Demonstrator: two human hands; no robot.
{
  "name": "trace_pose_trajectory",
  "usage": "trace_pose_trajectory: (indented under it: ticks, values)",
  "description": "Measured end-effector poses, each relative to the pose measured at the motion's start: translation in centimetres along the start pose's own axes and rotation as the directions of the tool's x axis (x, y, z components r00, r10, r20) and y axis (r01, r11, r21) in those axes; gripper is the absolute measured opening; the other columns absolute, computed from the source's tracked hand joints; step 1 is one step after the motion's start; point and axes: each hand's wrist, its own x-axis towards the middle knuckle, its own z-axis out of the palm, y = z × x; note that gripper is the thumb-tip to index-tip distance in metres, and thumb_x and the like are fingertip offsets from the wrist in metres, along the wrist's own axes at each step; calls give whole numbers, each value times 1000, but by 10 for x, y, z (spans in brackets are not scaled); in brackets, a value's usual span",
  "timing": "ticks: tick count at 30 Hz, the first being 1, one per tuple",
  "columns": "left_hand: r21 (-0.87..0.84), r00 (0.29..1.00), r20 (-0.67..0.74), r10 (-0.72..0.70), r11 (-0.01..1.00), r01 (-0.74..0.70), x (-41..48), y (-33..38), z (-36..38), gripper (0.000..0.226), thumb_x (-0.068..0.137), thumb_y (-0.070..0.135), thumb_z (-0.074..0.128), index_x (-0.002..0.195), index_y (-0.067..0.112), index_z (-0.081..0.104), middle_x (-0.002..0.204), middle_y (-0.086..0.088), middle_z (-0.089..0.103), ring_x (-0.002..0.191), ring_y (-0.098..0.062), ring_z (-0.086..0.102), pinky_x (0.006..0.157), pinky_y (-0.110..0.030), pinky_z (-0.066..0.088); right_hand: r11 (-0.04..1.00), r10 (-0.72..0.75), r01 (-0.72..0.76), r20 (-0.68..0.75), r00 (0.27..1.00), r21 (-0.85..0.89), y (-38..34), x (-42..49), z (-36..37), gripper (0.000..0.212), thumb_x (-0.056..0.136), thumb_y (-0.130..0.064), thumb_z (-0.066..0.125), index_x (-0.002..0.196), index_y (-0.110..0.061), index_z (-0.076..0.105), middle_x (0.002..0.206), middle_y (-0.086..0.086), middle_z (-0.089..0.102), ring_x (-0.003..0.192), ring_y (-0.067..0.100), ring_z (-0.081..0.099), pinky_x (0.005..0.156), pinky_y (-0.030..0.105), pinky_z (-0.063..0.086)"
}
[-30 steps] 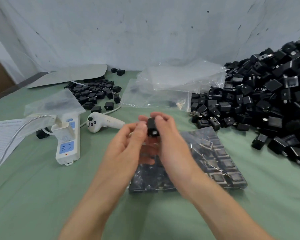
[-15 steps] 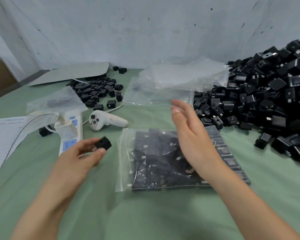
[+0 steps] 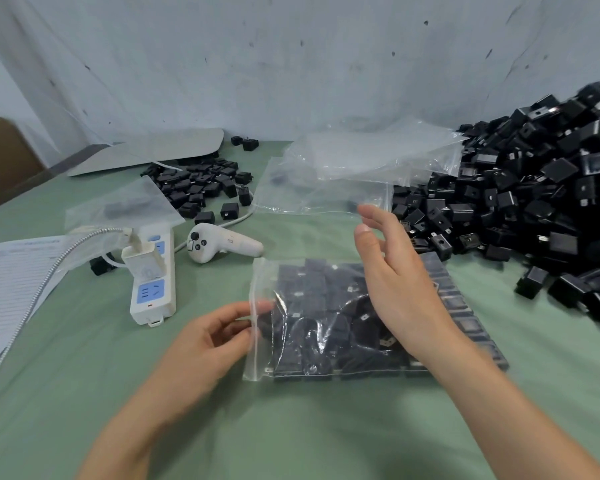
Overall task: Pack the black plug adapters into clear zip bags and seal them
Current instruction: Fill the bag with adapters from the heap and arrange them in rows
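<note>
Lying near the front edge of the desk [image 3: 326, 431], the zip bag [image 3: 261, 285] of black plug adapters [image 3: 312, 344] has the left hand [image 3: 205, 341] at its left-side mouth, grip too blurred to tell, the right hand [image 3: 399, 282] hovering above, fingers spread.

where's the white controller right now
In the head view, the controller lies left of centre, just right of the power strip and behind the filled bag's left end.

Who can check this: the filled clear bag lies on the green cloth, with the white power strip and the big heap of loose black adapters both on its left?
No. The head view shows the big heap of loose black adapters on the right of the filled clear bag; only the white power strip is on its left.
</note>
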Motion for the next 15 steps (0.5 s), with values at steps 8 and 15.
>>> trace_pose_trajectory:
  ticks: [8, 15]
  values:
    - [57, 1000, -19, -5, 998, 6, -1, -3, 5, 32, 94, 10, 63, 112, 35, 74, 111, 8, 75, 101, -8, 70, 79, -13, 52, 1000, 5, -5, -19, 1000, 2, 3, 2, -1, 35, 105, -48, 35, 139, -44, 41, 141, -21, 43, 114, -18, 43, 77, -7, 31]
    - [4, 995, -87, -52, 999, 53, 1, 3, 10, 35, 92, 49, 52, 110, 23, 67, 99, 3, 78, 90, -7, 71, 80, -21, 51, 1000, 10, -11, -28, 1000, -11, 3, 3, -2, 33, 105, -48, 34, 138, -45, 40, 141, -21, 42, 112, -20, 42, 77, -7, 30]
